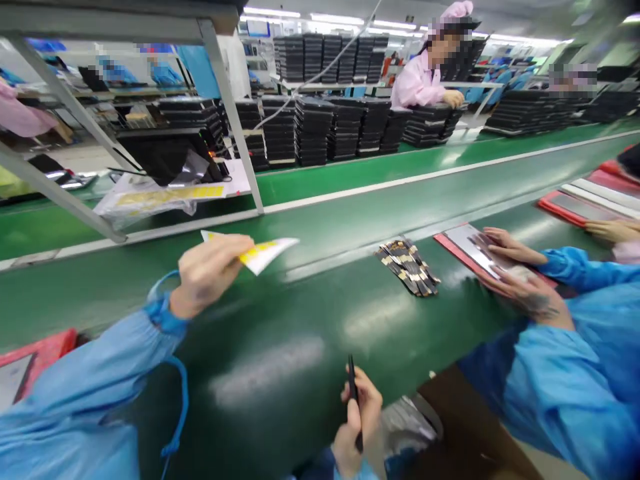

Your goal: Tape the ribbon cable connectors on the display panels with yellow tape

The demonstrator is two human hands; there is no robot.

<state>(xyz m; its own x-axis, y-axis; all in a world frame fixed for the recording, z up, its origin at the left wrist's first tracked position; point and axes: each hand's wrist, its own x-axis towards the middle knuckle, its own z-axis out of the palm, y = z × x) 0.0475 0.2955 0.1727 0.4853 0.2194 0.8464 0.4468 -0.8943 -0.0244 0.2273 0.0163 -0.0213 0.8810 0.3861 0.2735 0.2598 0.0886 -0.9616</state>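
Observation:
My left hand [210,270], in a blue sleeve, pinches a white sheet with yellow stickers [267,252] above the green bench. The sheet is bent, and part of it is hidden behind my fingers. Low in the middle, my right hand [363,410] is closed around black tweezers [353,380] that point upward. Beyond that hand, towards the right, a pile of dark flat flex cables [410,267] with gold-coloured ends lies on the bench.
A co-worker's hands [520,267] rest on a panel in a red tray [455,250] at right. Another red tray [55,343] lies at left. A metal-framed shelf [233,113] stands beyond my left hand. Stacks of black devices [313,130] line the far side.

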